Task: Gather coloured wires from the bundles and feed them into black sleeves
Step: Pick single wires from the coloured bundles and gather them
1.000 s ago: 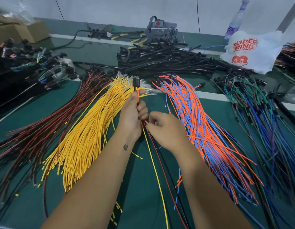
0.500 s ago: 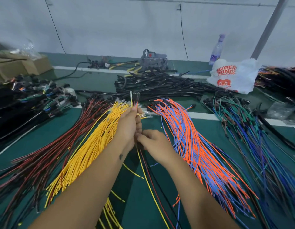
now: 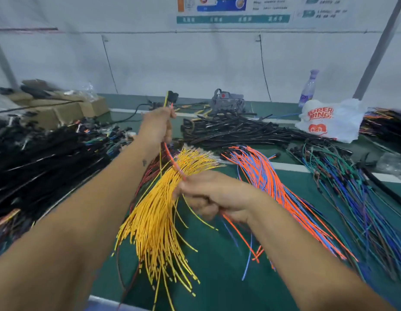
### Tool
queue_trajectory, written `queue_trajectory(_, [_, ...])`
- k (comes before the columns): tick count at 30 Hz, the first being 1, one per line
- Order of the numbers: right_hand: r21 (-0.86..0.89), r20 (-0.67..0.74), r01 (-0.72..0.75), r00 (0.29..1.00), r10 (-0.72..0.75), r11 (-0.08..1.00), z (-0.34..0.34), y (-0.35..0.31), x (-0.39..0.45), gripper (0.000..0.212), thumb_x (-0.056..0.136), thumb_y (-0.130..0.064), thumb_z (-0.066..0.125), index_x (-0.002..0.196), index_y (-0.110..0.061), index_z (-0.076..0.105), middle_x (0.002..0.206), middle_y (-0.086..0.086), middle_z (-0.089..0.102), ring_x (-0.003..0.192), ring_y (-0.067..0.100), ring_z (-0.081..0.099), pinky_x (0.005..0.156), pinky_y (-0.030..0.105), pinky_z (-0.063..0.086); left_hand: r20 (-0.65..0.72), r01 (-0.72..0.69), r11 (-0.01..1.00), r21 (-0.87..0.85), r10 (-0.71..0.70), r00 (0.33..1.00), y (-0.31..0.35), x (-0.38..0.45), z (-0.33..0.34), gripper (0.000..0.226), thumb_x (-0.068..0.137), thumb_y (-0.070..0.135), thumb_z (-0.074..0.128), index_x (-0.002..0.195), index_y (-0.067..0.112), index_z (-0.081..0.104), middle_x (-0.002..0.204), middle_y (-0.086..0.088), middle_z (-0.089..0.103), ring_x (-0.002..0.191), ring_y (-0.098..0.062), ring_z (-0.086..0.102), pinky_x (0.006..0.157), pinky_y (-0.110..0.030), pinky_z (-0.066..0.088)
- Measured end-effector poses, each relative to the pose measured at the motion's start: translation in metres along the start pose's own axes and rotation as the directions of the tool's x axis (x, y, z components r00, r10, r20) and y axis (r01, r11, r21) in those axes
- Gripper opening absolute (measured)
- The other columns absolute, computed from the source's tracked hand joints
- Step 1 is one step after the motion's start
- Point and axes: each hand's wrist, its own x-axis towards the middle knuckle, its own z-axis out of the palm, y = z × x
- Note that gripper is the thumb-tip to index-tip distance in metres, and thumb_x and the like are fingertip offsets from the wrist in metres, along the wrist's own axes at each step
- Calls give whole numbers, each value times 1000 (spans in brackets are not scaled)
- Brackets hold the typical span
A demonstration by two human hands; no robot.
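2 hands (image 3: 157,127), 1 bottle (image 3: 308,88), 1 plastic bag (image 3: 329,121), 2 cardboard boxes (image 3: 60,112).

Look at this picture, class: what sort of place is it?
Probably a wire-harness assembly workshop. Sorted bundles of yellow wires and orange and blue wires lie on a green worktable, with a pile of black sleeves behind.

Motion blur smears the right hand (image 3: 214,197), so how many wires its curled fingers grip cannot be told. The left hand (image 3: 156,129) covers the middle of the few wires (image 3: 169,153) it holds, and the small black piece (image 3: 172,96) at their top is too blurred to identify. The wall poster (image 3: 233,9) is cut off by the top edge, its print illegible. The black heap (image 3: 38,153) runs off the left edge.
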Motion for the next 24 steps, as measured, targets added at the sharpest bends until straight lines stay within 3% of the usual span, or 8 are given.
queue_trajectory(5, [-511, 146, -149, 956, 256, 847, 8, -5, -41, 46, 103, -36, 35, 118, 0, 60, 87, 11, 61, 76, 22, 58, 62, 28, 51, 174, -229, 834, 502, 162, 971, -56, -15, 16, 29, 96, 15, 48, 71, 8, 61, 57, 1, 43, 50, -12, 39, 46, -20, 32])
queue_trajectory(9, [-694, -290, -237, 956, 37, 680, -34, 10, -79, 41, 97, -48, 45, 106, -16, 68, 106, -2, 67, 101, 12, 61, 92, 30, 48, 432, -450, 653, 609, 203, 879, -91, -37, 59, 27, 98, 12, 47, 79, 5, 65, 69, -2, 52, 69, -18, 46, 59, -28, 27])
queue_trajectory(11, [-690, -512, -331, 852, -111, 643, -76, 26, -99, 27, 96, -39, 51, 90, -17, 66, 92, -2, 66, 93, 15, 59, 93, 35, 45, 425, -429, 744, 512, 215, 879, -98, -46, 96, 29, 98, 15, 45, 76, 10, 63, 62, 2, 50, 60, -13, 44, 55, -28, 28])
queue_trajectory(14, [-533, -779, -531, 612, -137, 659, -136, 52, -137, 18, 93, -32, 57, 85, -19, 68, 89, 0, 67, 89, 19, 60, 85, 33, 46, 218, -98, 966, 237, 45, 975, -117, -64, 146, 32, 97, 17, 43, 67, 17, 53, 47, 7, 37, 48, -11, 35, 50, -27, 27])
queue_trajectory(17, [-373, -923, -669, 336, -186, 643, -180, 73, -169, 20, 88, -33, 62, 100, -19, 68, 102, 17, 62, 99, 32, 58, 88, 37, 44, 32, -56, 975, 216, 50, 998, -144, -74, 167, 29, 96, 14, 42, 72, 9, 57, 63, -11, 51, 67, -28, 46, 65, -36, 35])
queue_trajectory(19, [-295, -955, -799, 251, -156, 524, -197, 88, -177, 43, 88, -38, 64, 119, -9, 61, 123, 24, 55, 116, 38, 51, 97, 40, 40, -14, -92, 966, 242, 98, 995, -149, -74, 171, 28, 98, 15, 42, 79, 2, 58, 78, -24, 57, 77, -36, 50, 71, -40, 38])
queue_trajectory(21, [-276, -955, -918, 228, -190, 286, -199, 108, -175, 50, 90, -46, 59, 116, -3, 60, 125, 24, 53, 116, 41, 49, 96, 42, 40, -6, -121, 967, 223, 125, 992, -149, -74, 169, 29, 98, 17, 41, 78, 1, 56, 68, -9, 50, 71, -28, 43, 66, -36, 33])
queue_trajectory(24, [-293, -903, -955, 290, -317, -39, -191, 122, -155, 38, 96, -34, 50, 117, -5, 59, 121, 17, 55, 112, 38, 51, 91, 40, 43, 8, -142, 965, 222, 144, 990, -149, -76, 166, 36, 101, 21, 38, 82, -5, 54, 62, 2, 38, 68, -19, 35, 63, -32, 25])
